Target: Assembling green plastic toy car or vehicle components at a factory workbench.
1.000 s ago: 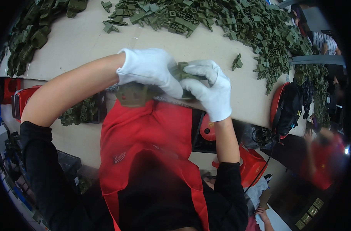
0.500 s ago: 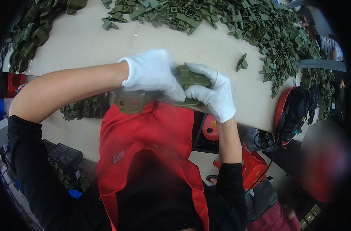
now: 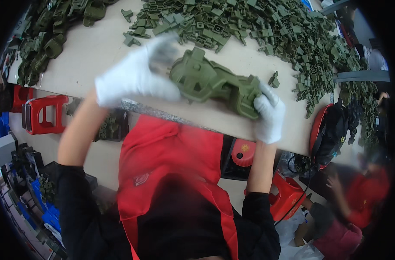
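Note:
A dark olive-green moulded plastic vehicle body [image 3: 219,82], seemingly of a toy, is held up above the table. My right hand [image 3: 270,112], in a white glove, grips its right end with the fingers over the edge. Off its left end, my left hand [image 3: 139,71], also gloved in white, has its fingers spread apart and smeared by motion. That hand seems to hold nothing; whether its fingertips touch the body I cannot make out. One small green block-shaped part [image 3: 273,79] lies on the table just beyond my right hand.
Small green parts [image 3: 288,41] cover the table's far and right sides in a heap. Larger green bodies [image 3: 46,47] are piled far left. A black and red bag [image 3: 329,132] sits at the right edge. Red stools [image 3: 46,115] stand below, and a person [image 3: 366,190] is at the right.
The vehicle body has risen from near my apron to over the table and turned lengthwise. My left hand has let go and swung away to the left; my right hand has moved slightly right.

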A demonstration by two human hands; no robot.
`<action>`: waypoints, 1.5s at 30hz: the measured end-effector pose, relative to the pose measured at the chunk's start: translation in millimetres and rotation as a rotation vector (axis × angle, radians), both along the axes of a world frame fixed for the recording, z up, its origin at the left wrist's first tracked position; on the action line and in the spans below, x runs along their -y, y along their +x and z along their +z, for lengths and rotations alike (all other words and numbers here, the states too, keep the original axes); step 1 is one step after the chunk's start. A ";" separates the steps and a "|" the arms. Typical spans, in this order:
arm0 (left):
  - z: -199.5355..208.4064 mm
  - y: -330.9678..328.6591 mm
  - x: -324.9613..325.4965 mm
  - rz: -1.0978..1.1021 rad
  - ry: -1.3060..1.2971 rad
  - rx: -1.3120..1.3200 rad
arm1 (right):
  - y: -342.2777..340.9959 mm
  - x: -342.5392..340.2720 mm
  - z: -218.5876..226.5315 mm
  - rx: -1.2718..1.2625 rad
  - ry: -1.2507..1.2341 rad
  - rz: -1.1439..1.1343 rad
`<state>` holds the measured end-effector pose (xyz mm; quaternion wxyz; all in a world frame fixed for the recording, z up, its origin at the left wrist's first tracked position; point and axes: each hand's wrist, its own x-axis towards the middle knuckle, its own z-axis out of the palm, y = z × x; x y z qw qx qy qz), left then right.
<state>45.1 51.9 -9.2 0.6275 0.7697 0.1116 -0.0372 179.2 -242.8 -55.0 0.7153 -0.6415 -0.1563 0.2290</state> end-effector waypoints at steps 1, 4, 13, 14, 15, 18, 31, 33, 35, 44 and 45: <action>-8.4 -8.0 18.6 0.039 -0.074 0.095 | -0.7 -1.6 -1.4 -0.038 0.093 0.003; 0.8 -6.5 39.9 0.164 -0.252 0.115 | -8.6 1.1 -17.7 0.036 0.061 -0.041; -13.7 -10.9 47.9 0.266 -0.448 0.086 | -23.9 -39.0 73.2 1.117 -0.503 -0.193; -14.1 -14.7 46.5 0.270 -0.443 0.095 | -32.6 -59.2 81.9 1.146 -0.374 -0.027; -15.7 -15.8 47.9 0.237 -0.338 0.143 | -41.9 -78.6 82.7 1.163 -0.379 0.093; -19.6 -19.9 51.4 0.240 -0.242 0.202 | -47.1 -105.7 75.4 1.070 -0.523 0.294; -32.7 -19.4 45.1 0.194 0.069 0.416 | -28.4 -98.8 70.0 0.483 -0.508 0.434; -49.7 -19.9 39.1 0.173 0.055 0.385 | -33.5 -106.7 63.7 0.699 -0.650 0.402; -53.3 -15.7 42.7 0.220 0.016 0.327 | -41.8 -112.6 53.0 0.596 -0.584 0.316; -52.4 -20.4 49.0 0.089 -0.118 0.392 | -26.2 -92.0 88.5 0.873 -0.803 0.674; -45.6 -23.5 50.2 0.115 -0.064 0.337 | -29.8 -96.0 91.0 0.900 -0.881 0.717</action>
